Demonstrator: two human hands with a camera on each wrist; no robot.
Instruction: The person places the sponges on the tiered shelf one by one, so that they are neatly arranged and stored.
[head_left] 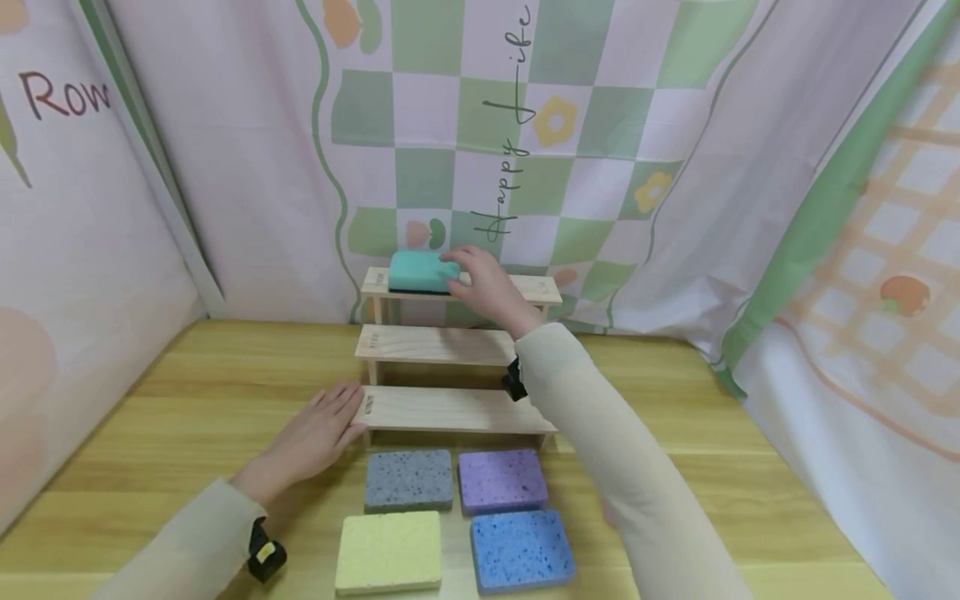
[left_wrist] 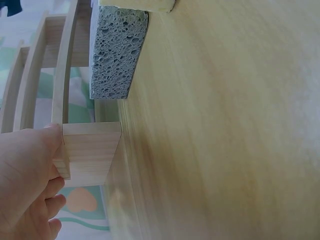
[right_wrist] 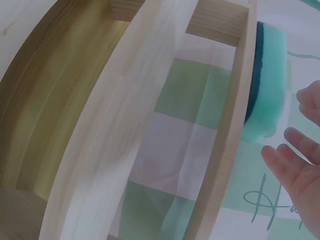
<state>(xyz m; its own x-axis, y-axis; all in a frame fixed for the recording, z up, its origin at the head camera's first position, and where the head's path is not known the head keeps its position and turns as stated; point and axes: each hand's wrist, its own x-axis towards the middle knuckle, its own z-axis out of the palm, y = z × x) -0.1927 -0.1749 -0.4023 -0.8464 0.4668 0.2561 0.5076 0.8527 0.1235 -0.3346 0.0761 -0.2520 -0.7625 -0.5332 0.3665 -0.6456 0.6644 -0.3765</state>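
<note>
A teal sponge (head_left: 422,272) with a dark scouring layer underneath lies on the top left of a three-tier wooden shelf (head_left: 442,410). Just right of it is my right hand (head_left: 491,287), fingers spread and bent. The right wrist view shows a gap between those fingers (right_wrist: 280,165) and the teal sponge (right_wrist: 270,82). My left hand (head_left: 318,433) holds the left end of the lowest board. In the left wrist view, the thumb sits at the board's front corner and fingers (left_wrist: 55,202) bend at its back corner.
In front of the shelf lie four-sided sponges: grey (head_left: 408,481), purple (head_left: 502,482), yellow (head_left: 389,552) and blue (head_left: 522,550). A patterned curtain (head_left: 491,125) hangs close behind the shelf, with more cloth at both sides. The table (head_left: 172,400) has a wood-grain top.
</note>
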